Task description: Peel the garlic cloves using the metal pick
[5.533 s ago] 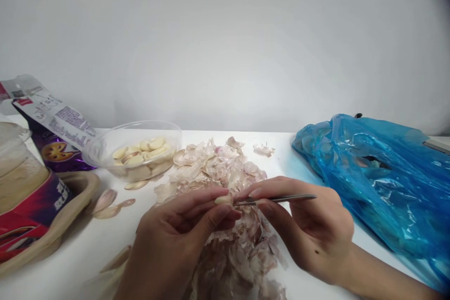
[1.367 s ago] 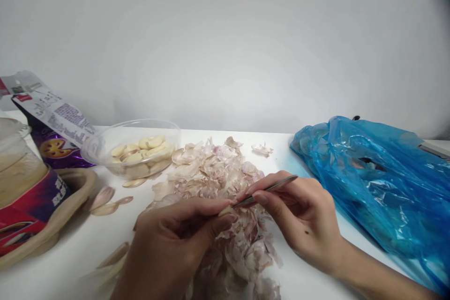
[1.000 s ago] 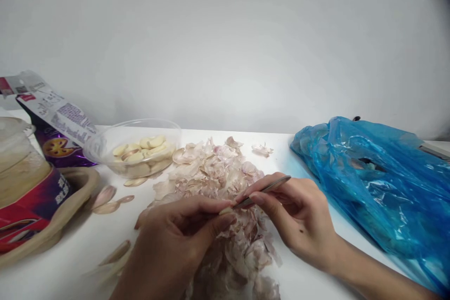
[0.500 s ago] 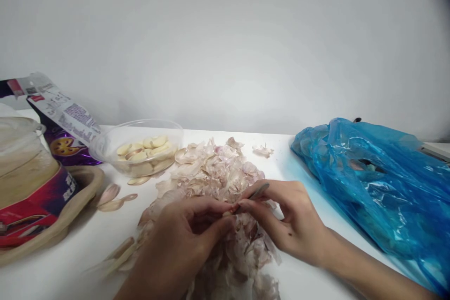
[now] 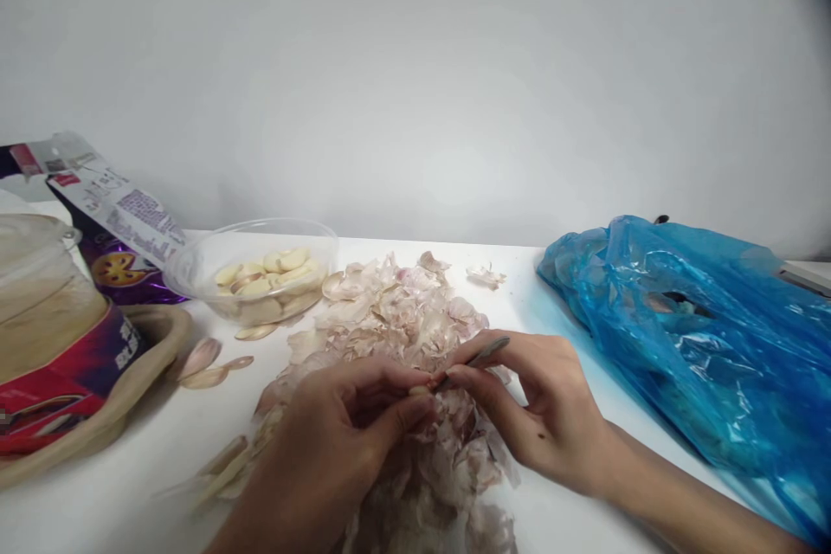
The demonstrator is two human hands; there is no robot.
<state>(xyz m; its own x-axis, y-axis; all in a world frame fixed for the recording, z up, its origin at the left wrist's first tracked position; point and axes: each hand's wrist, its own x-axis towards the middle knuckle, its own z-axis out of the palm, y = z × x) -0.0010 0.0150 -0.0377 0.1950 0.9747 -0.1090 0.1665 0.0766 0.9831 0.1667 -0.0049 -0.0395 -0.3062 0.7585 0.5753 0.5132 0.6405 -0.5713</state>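
Note:
My left hand is closed, pinching a small pale garlic clove between thumb and fingers. My right hand is closed on a thin metal tool, whose tip meets the clove. Both hands hover over a heap of papery garlic skins on the white table. A clear bowl with several peeled cloves stands at the back left.
A crumpled blue plastic bag fills the right side. At the left are a jar with a red label in a beige tray, and a purple snack packet. Unpeeled cloves lie near the tray.
The hands have sunk lower and closer to the skin heap. The tool has tilted, so less of it shows beyond my right fingers. The view shifted slightly.

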